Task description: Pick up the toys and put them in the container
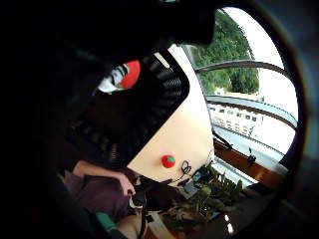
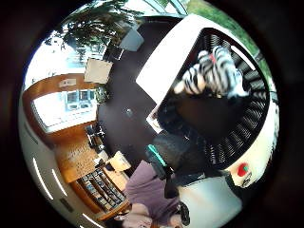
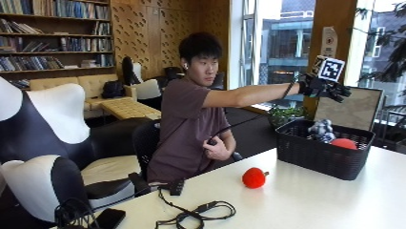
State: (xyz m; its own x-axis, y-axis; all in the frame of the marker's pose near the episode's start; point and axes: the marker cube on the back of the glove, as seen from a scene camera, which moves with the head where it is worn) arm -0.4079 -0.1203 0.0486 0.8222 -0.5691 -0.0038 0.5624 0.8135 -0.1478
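One basket (image 3: pixel 320 153) stands on one table (image 3: pixel 304 200), holding one zebra toy (image 3: pixel 321 130) and what seems one red toy (image 3: pixel 344 143), while one tomato toy (image 3: pixel 254 177) lies on the tabletop outside.

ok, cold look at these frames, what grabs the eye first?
Probably the gloved right hand, stretched out with fingers spread above the black basket on the white table. Next, what lies in the basket: a striped zebra plush and a red toy beside it. Then the red tomato-like toy, alone on the table in front of the basket.
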